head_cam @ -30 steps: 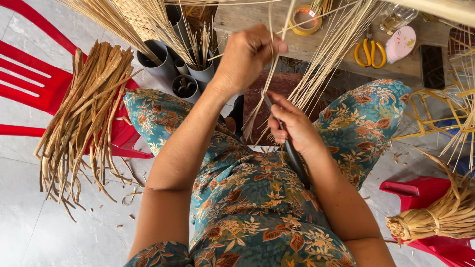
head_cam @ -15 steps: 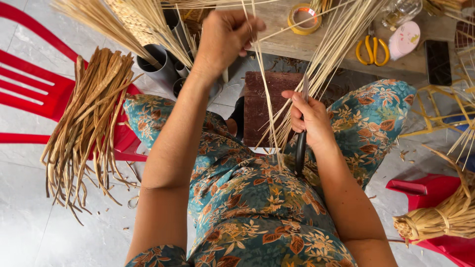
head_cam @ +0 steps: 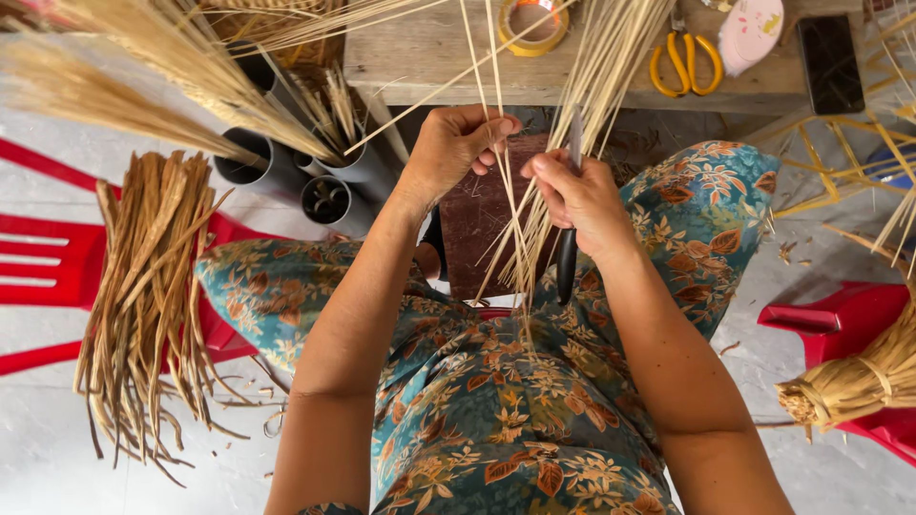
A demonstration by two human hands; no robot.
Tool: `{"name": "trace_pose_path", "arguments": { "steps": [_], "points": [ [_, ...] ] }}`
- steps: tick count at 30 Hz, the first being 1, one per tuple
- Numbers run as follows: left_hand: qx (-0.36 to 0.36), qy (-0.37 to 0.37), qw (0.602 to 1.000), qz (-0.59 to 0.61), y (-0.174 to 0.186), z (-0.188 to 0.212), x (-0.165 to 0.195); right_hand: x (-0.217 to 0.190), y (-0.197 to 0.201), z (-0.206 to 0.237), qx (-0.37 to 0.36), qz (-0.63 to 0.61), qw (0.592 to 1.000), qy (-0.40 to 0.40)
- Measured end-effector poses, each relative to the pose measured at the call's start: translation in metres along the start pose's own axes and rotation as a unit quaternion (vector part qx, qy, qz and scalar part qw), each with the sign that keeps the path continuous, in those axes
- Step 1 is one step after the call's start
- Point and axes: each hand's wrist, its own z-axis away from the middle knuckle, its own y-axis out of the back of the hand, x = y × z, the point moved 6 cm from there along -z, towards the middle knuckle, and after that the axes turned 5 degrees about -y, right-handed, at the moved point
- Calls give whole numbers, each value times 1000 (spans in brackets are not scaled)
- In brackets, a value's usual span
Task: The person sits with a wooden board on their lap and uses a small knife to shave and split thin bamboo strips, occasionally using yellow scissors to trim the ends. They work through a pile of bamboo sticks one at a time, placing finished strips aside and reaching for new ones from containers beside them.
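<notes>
My left hand (head_cam: 456, 146) pinches a few thin pale straw strips (head_cam: 510, 205) that run down toward my lap. Just to its right, my right hand (head_cam: 577, 195) grips a knife with a black handle (head_cam: 566, 265), blade pointing up beside the strips. The two hands almost touch above a dark brown board (head_cam: 477, 215) between my knees. A larger bundle of pale straws (head_cam: 611, 57) fans up from my lap to the wooden bench (head_cam: 429, 57). I sit in floral blue-green clothing.
A bunch of brown dried reeds (head_cam: 143, 286) lies over a red plastic chair (head_cam: 48, 267) at left. Grey pipe tubes (head_cam: 324, 186) hold more straws. On the bench lie yellow-handled scissors (head_cam: 682, 62), a tape roll (head_cam: 532, 24) and a dark phone (head_cam: 828, 62). Another red chair (head_cam: 849, 324) carries a tied straw bundle (head_cam: 859, 381).
My left hand came down from its raised position to meet my right hand. My right hand rose with the knife, which now points upward next to the strips.
</notes>
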Motion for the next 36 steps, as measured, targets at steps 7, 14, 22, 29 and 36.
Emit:
{"name": "trace_pose_path", "arguments": {
  "steps": [7, 14, 22, 29, 36],
  "points": [
    [-69, 20, 997, 32, -41, -23, -29, 8, 13, -15, 47, 28, 998, 9],
    [-117, 60, 988, 80, -69, -41, -44, 25, 36, -10, 60, -70, 995, -23],
    [-29, 105, 994, 10, -73, -71, -81, -12, 107, 19, 242, -78, 953, 167],
    [15, 61, 947, -314, -67, -112, -119, -39, 117, 38, 268, -69, 937, 213],
    [36, 26, 905, -424, -71, -113, -115, -49, 115, 46, 261, -62, 938, 219]
  ]
}}
